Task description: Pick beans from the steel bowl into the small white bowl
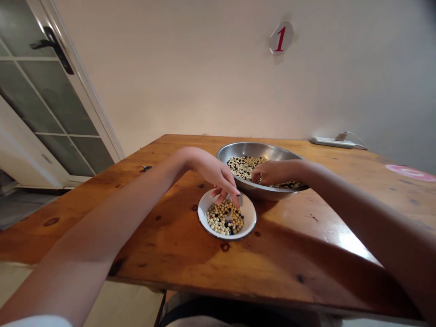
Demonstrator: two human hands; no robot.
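Beans (216,220): in white bowl (250,215) and, at its one o'clock, steel bowl (272,152).
Left hand (221,177): fingers parted, white bowl's beans at six o'clock.
Right hand (270,172): nearer the steel bowl's beans; fingers curled, I cannot tell on what.

Table (153,254): we see glossy brown wood with dark knots (51,221).
White bowl (250,214): dark-rimmed, standing nearest us.
Metal bowl (277,152): larger, just beyond and to the right; we cannot tell if the two touch.
Power strip (330,142): white, near the far edge, at our right.
Pink-and-white disc (410,172): flat, farther right.
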